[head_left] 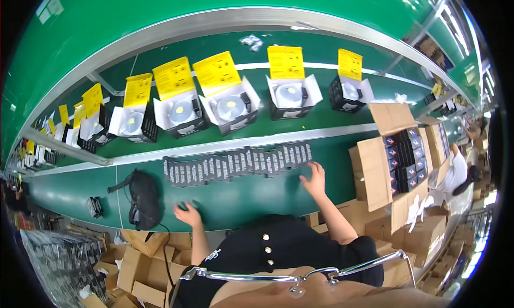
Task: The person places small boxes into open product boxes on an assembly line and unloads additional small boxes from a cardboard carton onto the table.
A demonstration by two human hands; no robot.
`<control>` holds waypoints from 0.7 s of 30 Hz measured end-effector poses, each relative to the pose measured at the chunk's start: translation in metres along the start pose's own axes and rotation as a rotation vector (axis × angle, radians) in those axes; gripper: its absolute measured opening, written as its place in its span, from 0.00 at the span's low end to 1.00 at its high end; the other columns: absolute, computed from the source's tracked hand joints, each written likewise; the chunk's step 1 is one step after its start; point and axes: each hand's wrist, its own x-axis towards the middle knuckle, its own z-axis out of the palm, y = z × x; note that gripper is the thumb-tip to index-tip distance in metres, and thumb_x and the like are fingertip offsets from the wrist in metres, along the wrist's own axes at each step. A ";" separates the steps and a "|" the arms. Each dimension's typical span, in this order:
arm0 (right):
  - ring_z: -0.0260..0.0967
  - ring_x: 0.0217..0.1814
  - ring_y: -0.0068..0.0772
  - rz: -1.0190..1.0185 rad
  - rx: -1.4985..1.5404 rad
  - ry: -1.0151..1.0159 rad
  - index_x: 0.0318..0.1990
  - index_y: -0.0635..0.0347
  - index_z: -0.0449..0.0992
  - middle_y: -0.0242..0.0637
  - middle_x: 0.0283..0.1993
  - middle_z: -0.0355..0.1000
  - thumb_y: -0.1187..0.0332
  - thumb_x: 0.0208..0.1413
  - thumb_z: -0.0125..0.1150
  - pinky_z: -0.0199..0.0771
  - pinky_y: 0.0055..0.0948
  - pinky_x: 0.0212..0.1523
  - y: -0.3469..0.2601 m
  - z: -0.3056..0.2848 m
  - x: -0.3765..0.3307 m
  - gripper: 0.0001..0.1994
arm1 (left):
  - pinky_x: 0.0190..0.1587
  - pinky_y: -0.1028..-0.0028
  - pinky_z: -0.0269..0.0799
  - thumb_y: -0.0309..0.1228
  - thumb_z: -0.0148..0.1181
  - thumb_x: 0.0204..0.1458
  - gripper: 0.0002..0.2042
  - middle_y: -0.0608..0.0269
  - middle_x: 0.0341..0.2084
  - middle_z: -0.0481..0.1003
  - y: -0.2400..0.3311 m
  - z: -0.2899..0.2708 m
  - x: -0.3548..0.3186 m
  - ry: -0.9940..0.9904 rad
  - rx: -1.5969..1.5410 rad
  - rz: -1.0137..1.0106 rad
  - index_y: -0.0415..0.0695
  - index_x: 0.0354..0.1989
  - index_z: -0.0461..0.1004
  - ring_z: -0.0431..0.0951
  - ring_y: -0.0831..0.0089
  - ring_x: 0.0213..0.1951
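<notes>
A long, slightly stepped row of small dark grey boxes [235, 163] with pale printing stands on the green work table [246, 201] in front of me. My right hand [315, 180] is at the right end of this row, fingers apart and nothing held. Whether its fingertips touch the end box, I cannot tell. My left hand [188, 215] hovers by the table's near edge, fingers spread, holding nothing. It lies between the row and a black bag [144, 200] to its left.
Beyond a metal rail [214, 147], several open black-and-white boxes [233, 112] with yellow lids hold round clear-wrapped items. At right, an open carton [370, 174] contains dark small boxes. Empty-looking cartons [136, 268] crowd the floor. A small dark stack [95, 207] sits left of the bag.
</notes>
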 end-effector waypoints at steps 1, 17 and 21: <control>0.57 0.66 0.57 0.066 -0.039 -0.057 0.63 0.59 0.63 0.52 0.66 0.57 0.65 0.38 0.77 0.61 0.46 0.65 0.019 -0.008 -0.013 0.41 | 0.63 0.55 0.58 0.31 0.61 0.54 0.23 0.40 0.55 0.66 0.027 -0.006 0.010 0.039 -0.030 0.099 0.35 0.56 0.67 0.64 0.45 0.58; 0.50 0.72 0.63 0.192 0.058 -0.316 0.75 0.41 0.37 0.54 0.76 0.38 0.66 0.25 0.84 0.62 0.48 0.68 0.041 0.045 0.066 0.69 | 0.69 0.39 0.40 0.59 0.79 0.20 0.67 0.35 0.71 0.38 0.329 0.148 -0.140 -1.035 0.247 1.283 0.56 0.74 0.45 0.41 0.35 0.71; 0.58 0.68 0.62 0.192 0.143 -0.313 0.74 0.43 0.40 0.56 0.75 0.42 0.68 0.25 0.84 0.67 0.48 0.64 0.046 0.051 0.058 0.67 | 0.69 0.41 0.42 0.57 0.81 0.16 0.74 0.34 0.72 0.34 0.338 0.160 -0.136 -1.137 0.591 1.329 0.58 0.75 0.34 0.41 0.34 0.71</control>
